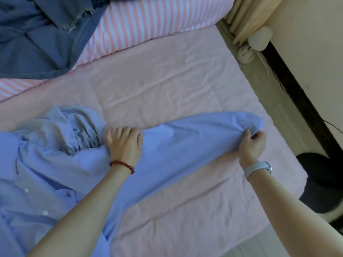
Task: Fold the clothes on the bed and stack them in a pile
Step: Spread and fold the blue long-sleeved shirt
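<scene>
A light blue button shirt (pixel 46 173) lies crumpled on the pink bed sheet (pixel 167 86) at the left, with one sleeve (pixel 194 138) stretched out to the right. My left hand (pixel 124 143) presses down on the sleeve where it meets the bunched body of the shirt, its fingers resting on the cloth. My right hand (pixel 252 143) pinches the cuff end of that sleeve between thumb and fingers. A pale grey-blue garment (pixel 61 127) lies rumpled just behind the shirt.
Dark blue denim clothes (pixel 40 39) are heaped at the top left on a pink-and-white striped cover (pixel 148 25). The bed's right edge runs beside a wall with a socket (pixel 246 54), a white plug-in device (pixel 259 38) and a cable. A black round object (pixel 321 182) sits right of the bed.
</scene>
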